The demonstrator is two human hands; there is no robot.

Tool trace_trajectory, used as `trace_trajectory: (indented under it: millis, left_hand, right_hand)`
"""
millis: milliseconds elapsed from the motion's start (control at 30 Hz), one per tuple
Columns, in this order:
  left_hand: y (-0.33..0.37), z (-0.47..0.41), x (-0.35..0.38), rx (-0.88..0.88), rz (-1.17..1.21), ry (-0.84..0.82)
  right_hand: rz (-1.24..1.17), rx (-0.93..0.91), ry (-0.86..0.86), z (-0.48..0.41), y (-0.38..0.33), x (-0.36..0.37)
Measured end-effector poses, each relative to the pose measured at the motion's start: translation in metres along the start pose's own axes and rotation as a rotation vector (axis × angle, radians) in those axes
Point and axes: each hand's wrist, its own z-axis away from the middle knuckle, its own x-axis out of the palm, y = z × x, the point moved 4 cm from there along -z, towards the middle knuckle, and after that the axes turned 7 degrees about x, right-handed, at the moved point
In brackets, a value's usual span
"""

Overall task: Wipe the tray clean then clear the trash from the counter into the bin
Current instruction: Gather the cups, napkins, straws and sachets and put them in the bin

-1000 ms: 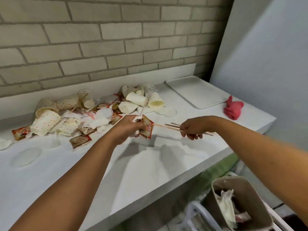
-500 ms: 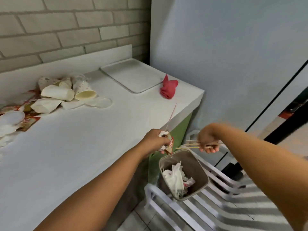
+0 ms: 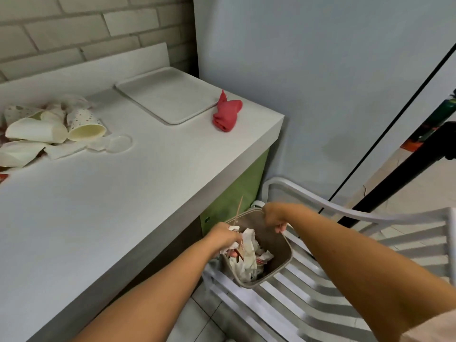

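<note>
Left hand: the left hand reaches over the near rim of the small grey-brown plastic bin, fingers clenched on crumpled white paper and a red-printed sachet; a thin wooden stick pokes up beside it.
Right hand: the right hand hangs curled above the bin's far rim; whether it grips anything I cannot tell.
Bin: sits on a white slatted plastic chair beside the white worktop, already part full of crumpled paper.
Remaining trash: spotted paper cups and clear lids lie at the worktop's left.
Tray: the white rectangular tray lies at the back corner, a crumpled red cloth just beside it.
Change: half a second ago both hands were above the bin and chopsticks showed in the right; now both are down at its mouth.
</note>
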Motion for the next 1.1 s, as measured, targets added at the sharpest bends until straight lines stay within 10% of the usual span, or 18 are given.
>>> trace_trajectory:
  millis: [433, 667, 1100]
  left_hand:
    - [-0.019, -0.022, 0.036, -0.028, -0.201, -0.062]
    - [-0.009, -0.019, 0.038, 0.089, -0.183, -0.211]
    - [-0.025, -0.031, 0.022, -0.11, -0.169, -0.065]
  right_hand:
    - [0.022, -0.036, -0.037, 0.002, 0.019, 0.0]
    - [0.377, -0.378, 0.238, 0.015, -0.009, -0.001]
    - [0.416, -0.134, 0.073, 0.003, 0.007, 0.01]
